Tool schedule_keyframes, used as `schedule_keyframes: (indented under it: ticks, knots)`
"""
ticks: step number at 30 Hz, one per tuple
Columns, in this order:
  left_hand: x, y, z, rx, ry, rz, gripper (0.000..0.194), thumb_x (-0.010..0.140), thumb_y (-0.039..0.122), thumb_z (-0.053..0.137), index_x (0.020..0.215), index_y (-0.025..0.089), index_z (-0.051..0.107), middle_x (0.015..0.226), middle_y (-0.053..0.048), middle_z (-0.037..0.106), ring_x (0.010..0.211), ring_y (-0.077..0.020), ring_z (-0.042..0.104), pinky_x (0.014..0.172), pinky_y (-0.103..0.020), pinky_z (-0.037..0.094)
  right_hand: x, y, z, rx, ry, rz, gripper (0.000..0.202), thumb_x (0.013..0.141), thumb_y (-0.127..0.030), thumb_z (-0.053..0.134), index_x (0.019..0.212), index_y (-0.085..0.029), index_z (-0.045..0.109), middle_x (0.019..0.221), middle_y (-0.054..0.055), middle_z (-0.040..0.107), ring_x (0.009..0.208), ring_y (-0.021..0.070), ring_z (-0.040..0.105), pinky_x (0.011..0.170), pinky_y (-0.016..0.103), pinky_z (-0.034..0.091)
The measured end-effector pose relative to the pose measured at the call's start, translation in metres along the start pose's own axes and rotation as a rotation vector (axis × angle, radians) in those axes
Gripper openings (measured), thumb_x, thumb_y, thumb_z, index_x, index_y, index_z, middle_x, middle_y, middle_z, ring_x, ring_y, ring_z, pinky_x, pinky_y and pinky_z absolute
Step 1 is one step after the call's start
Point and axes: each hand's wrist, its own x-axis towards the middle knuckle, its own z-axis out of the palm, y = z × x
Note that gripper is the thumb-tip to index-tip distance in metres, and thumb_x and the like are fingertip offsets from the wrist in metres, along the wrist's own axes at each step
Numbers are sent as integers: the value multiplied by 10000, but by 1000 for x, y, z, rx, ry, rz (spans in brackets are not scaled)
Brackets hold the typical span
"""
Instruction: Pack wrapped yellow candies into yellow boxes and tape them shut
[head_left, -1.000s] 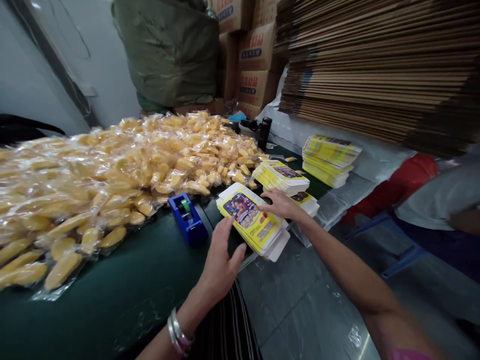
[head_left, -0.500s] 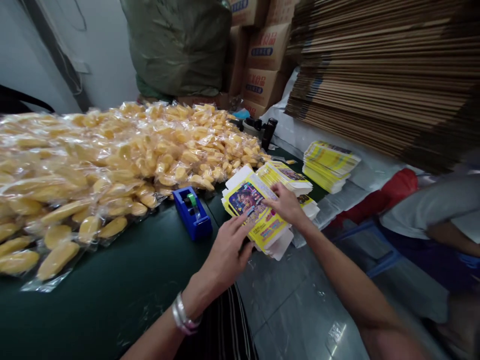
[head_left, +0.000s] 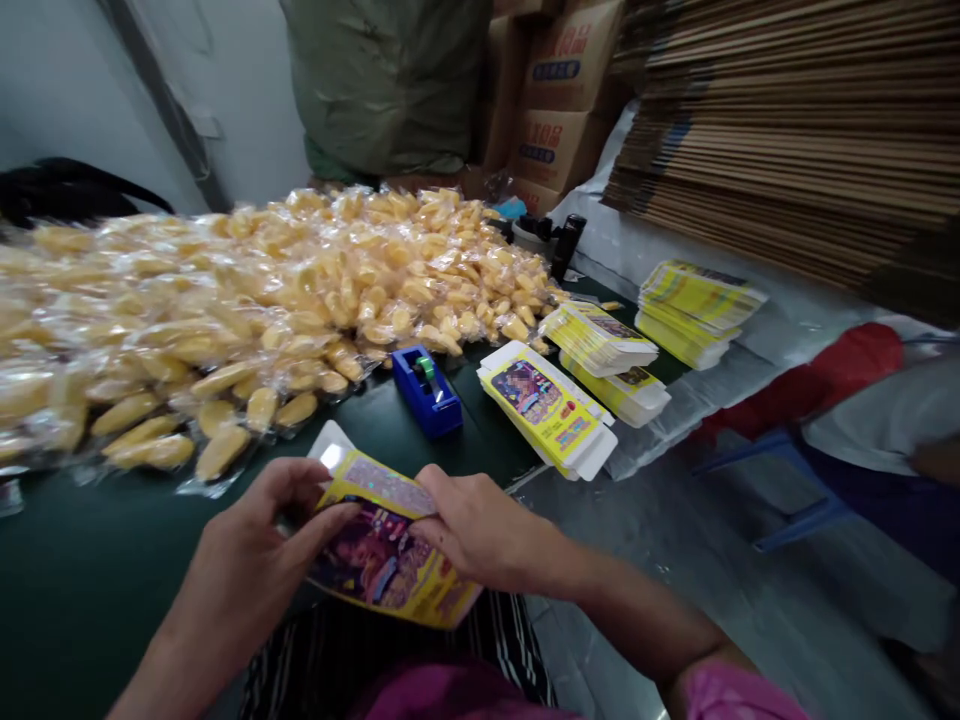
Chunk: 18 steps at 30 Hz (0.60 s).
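A yellow printed carton (head_left: 382,545) with a dark picture on its front is held low over my lap, tilted. My left hand (head_left: 255,540) grips its left end, thumb on the printed face. At the upper right edge, my right hand (head_left: 480,525) pinches the carton between thumb and fingers. A stack of flat yellow cartons (head_left: 544,405) lies at the table's edge, beyond my right hand. Left of that stack stands a blue tape dispenser (head_left: 426,390) with a green roll.
Wrapped yellow pieces (head_left: 300,300) are heaped across the green table (head_left: 315,600). More carton stacks (head_left: 694,310) sit at the right. Behind are boxes (head_left: 555,150), a green sack (head_left: 390,80) and flattened cardboard (head_left: 787,130). A person (head_left: 862,430) is at the far right, by a blue stool (head_left: 799,515).
Both hands have left the carton stack and come down toward my lap with one carton between them. The view has shifted, so the table's things appear farther right.
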Motion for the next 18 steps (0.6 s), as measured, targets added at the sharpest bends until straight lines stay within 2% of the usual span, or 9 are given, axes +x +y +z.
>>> schedule_keyframes:
  ticks: [2,4,7,11,13,15,18]
  knots:
    - [0,-6,-16,-138,-189,-33,318,715,489,744,718,201,608,616,21,577,553,-145,512,499,-227,403,10,-7,-1,-54,-145,-41,198,956,-354,553,1049,-191,491,895,101,728,750,263,694,556,276,341]
    - [-2,-5,-29,-251,-280,-84,303,718,439,737,642,189,584,591,25,560,554,-137,501,499,-218,395,18,-12,0,22,-204,-74,185,974,-346,504,1083,-199,482,894,88,725,754,245,693,574,268,375]
    - [-9,-2,-38,-351,-333,-128,199,760,366,718,734,180,651,705,-2,651,652,-158,578,600,-239,475,25,-12,14,213,-252,-87,175,963,-263,472,1132,-216,467,942,71,722,811,221,696,654,271,443]
    - [-24,-5,-38,-656,-592,-226,144,824,271,671,944,192,684,924,-51,737,887,-217,689,792,-317,553,20,-8,37,291,-295,-47,169,934,-244,483,1098,-208,488,949,80,726,832,238,697,687,297,470]
    - [-25,-12,-36,-751,-702,-268,173,829,256,669,987,189,691,959,-60,746,901,-223,699,825,-346,556,17,-6,45,327,-309,-49,220,936,-269,490,1145,-204,495,981,82,730,857,248,702,711,316,491]
    - [-23,-18,-35,-710,-713,-309,144,824,270,677,927,177,712,882,-45,742,771,-190,685,747,-313,553,17,-7,50,348,-235,-75,344,941,-288,490,1270,-194,456,1102,106,716,956,265,701,795,355,514]
    - [-18,-18,-35,-621,-621,-355,145,803,309,691,807,166,711,728,-10,699,600,-133,604,596,-235,497,20,-9,56,298,-59,-123,521,945,-331,511,1410,-157,355,1347,180,605,1197,315,618,980,441,477]
